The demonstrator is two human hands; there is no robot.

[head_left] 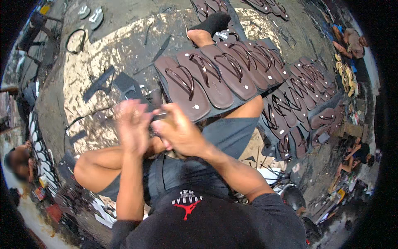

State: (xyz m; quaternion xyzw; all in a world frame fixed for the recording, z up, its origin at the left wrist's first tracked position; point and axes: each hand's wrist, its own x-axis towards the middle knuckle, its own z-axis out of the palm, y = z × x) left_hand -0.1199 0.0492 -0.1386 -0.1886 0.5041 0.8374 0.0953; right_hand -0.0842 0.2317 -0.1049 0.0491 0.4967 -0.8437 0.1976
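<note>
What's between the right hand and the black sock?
The head view shows brown sandals and a bare ankle between the right hand and black sock.

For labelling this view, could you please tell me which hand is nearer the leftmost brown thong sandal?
Right. The right hand is just below and left of the brown thong sandal in the picture; the blurred left hand is farther left.

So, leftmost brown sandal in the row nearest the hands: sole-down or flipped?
Sole-down: the leftmost brown sandal shows its footbed, with the dark strap arching over it on the upward face.
</note>
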